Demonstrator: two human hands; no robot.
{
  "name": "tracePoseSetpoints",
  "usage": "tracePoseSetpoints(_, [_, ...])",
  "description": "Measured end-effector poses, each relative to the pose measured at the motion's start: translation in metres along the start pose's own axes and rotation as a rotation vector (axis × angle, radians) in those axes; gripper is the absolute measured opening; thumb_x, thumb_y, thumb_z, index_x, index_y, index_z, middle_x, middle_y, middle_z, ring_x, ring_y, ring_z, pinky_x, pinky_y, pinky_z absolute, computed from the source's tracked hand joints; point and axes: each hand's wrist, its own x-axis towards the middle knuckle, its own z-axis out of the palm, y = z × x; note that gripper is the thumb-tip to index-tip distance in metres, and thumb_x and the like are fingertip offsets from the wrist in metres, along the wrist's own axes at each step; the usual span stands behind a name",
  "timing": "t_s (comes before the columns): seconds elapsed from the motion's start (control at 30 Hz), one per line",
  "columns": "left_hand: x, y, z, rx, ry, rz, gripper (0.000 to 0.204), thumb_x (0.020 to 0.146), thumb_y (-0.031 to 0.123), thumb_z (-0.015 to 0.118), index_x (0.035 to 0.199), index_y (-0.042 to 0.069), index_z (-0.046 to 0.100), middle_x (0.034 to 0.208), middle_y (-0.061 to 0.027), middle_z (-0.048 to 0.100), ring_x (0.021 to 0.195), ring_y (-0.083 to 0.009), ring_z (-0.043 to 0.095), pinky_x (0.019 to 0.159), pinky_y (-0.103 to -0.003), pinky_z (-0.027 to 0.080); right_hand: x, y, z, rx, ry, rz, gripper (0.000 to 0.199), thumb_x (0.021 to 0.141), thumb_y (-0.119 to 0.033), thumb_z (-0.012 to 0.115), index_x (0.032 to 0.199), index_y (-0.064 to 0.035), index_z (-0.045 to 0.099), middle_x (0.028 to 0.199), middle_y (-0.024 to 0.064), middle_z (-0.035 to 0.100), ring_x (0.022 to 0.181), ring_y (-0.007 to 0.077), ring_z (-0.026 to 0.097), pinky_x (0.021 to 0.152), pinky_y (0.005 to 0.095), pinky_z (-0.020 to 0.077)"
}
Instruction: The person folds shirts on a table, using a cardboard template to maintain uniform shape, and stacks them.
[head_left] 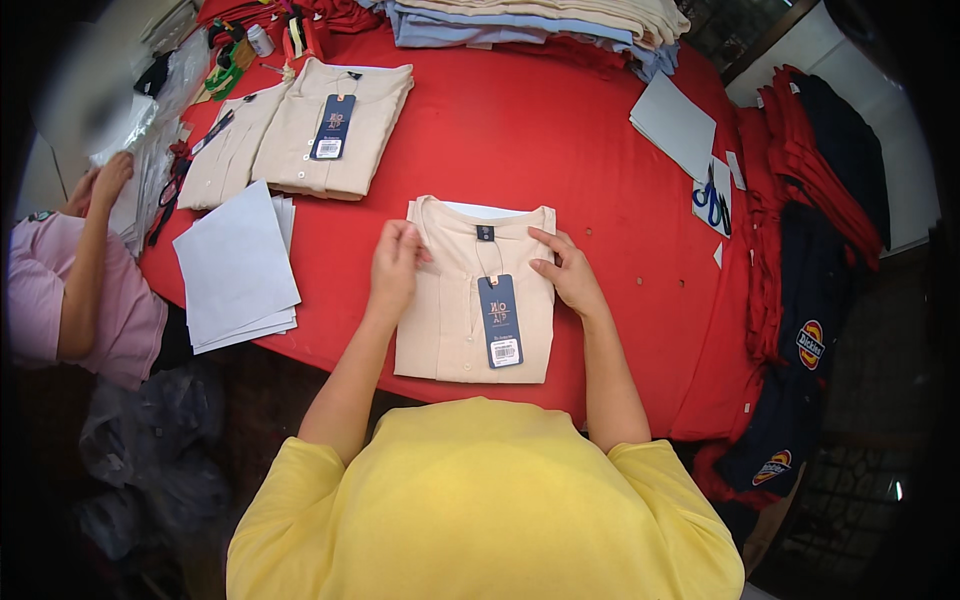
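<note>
A folded beige shirt [430, 320] lies flat on the red-covered table directly before me, its neckline pointing away. A dark blue hang tag [501, 322] on a thin string rests on its button front. White paper or card [484, 211] shows inside the neck opening. At the shirt's upper left edge, my left hand [396, 268] has curled fingers closed on the fabric; their tips are slightly blurred. My right hand [572, 275] touches the upper right shoulder edge, thumb and fingers apart.
Two folded beige shirt piles [375, 130] lie far left, near white sheets [235, 265]. A co-worker in a pink top [85, 280] handles clear plastic at left. Right are grey-white sheets [672, 125], blue scissors [711, 203] and stacked dark garments [815, 290]. Folded fabrics [520, 30] line the back.
</note>
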Motion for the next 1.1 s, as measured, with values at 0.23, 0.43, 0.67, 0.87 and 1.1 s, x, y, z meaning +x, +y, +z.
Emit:
tracePoseSetpoints(0.23, [0.010, 0.001, -0.032, 0.631, 0.185, 0.247, 0.023, 0.094, 0.022, 0.058, 0.089, 0.000, 0.056, 0.089, -0.0113, 0.057, 0.083, -0.0260, 0.055, 0.076, -0.038, 0.045, 0.001, -0.001, 0.000, -0.040, -0.010, 0.006, 0.050, 0.082, 0.000, 0.065, 0.131, -0.0055, 0.057, 0.133, 0.0087, 0.046, 0.112, 0.0189, 0.052, 0.097, 0.0284, 0.0434])
tracePoseSetpoints(0.43, [-0.008, 0.030, 0.004, 0.858, -0.352, 0.435, 0.015, 0.083, 0.019, 0.068, 0.094, 0.010, 0.069, 0.104, -0.0062, 0.058, 0.103, -0.0263, 0.050, 0.095, -0.038, 0.034, 0.000, 0.004, -0.003, -0.021, -0.002, 0.004, 0.050, 0.082, 0.000, 0.065, 0.131, -0.0056, 0.057, 0.134, 0.0085, 0.045, 0.112, 0.0193, 0.052, 0.097, 0.0289, 0.0434])
tracePoseSetpoints(0.67, [0.016, 0.029, 0.007, 0.669, -0.513, 0.022, 0.015, 0.083, 0.012, 0.068, 0.096, 0.006, 0.069, 0.086, -0.0036, 0.066, 0.086, -0.0161, 0.059, 0.087, -0.031, 0.043, 0.000, -0.004, 0.000, 0.025, -0.004, 0.020, 0.050, 0.082, 0.000, 0.065, 0.131, -0.0056, 0.056, 0.136, 0.0100, 0.044, 0.115, 0.0212, 0.051, 0.098, 0.0301, 0.0431])
tracePoseSetpoints(0.87, [0.028, 0.015, -0.002, 0.367, -0.401, -0.035, 0.015, 0.091, 0.015, 0.061, 0.091, 0.000, 0.065, 0.082, -0.0085, 0.070, 0.076, -0.0144, 0.065, 0.074, -0.028, 0.050, 0.002, -0.001, -0.002, -0.002, -0.017, 0.011, 0.048, 0.083, -0.007, 0.065, 0.130, -0.0089, 0.056, 0.135, 0.0146, 0.048, 0.127, 0.0279, 0.045, 0.107, 0.0365, 0.0368])
tracePoseSetpoints(1.1, [0.038, 0.022, -0.051, 0.655, 0.239, -0.125, 0.033, 0.101, 0.026, 0.043, 0.089, -0.001, 0.058, 0.080, -0.0127, 0.067, 0.070, -0.0203, 0.067, 0.062, -0.036, 0.049, 0.003, -0.004, -0.001, -0.027, -0.017, -0.017, 0.049, 0.081, -0.006, 0.065, 0.129, -0.0084, 0.057, 0.131, 0.0159, 0.050, 0.125, 0.0297, 0.047, 0.106, 0.0368, 0.0367])
